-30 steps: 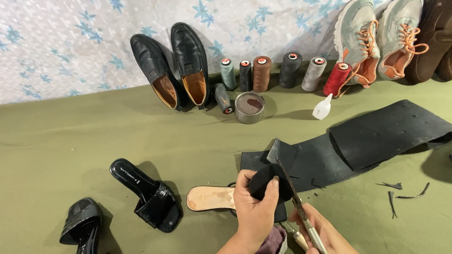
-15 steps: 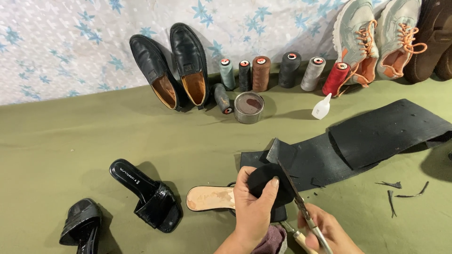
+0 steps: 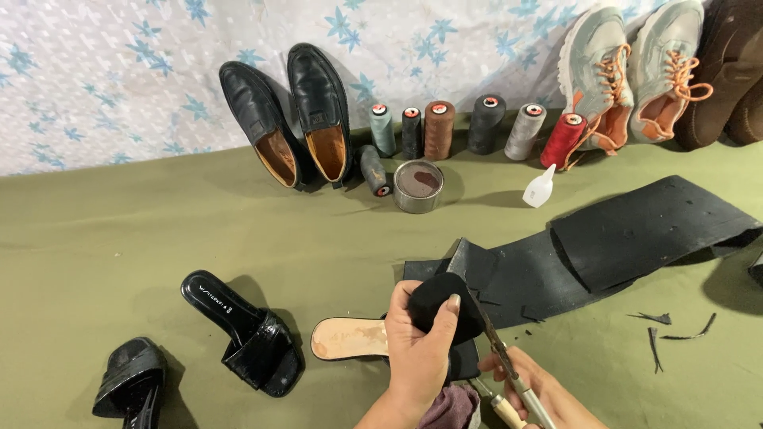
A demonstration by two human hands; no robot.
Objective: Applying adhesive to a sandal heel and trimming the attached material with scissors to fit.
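Note:
My left hand (image 3: 419,355) grips a small black rubber piece (image 3: 439,303), thumb pressed on its face. My right hand (image 3: 534,391) holds scissors (image 3: 501,352), whose blades run up along the right edge of the piece. Behind them lies a long black rubber sheet (image 3: 636,238) on the olive cloth. A tan insole (image 3: 347,338) lies flat just left of my left hand. Two black heeled sandals rest at the lower left: one (image 3: 242,331) lying flat, the other (image 3: 131,385) partly cut off by the frame edge.
Along the back wall stand a pair of black loafers (image 3: 294,127), several thread spools (image 3: 469,127), a round tin (image 3: 418,186), a small white glue bottle (image 3: 540,187), grey sneakers with orange laces (image 3: 628,71) and a brown shoe (image 3: 731,67). Black rubber trimmings (image 3: 668,330) lie at the right.
My left hand has turned the black piece slightly, and the scissors have shifted a little along its edge. Everything else stays put.

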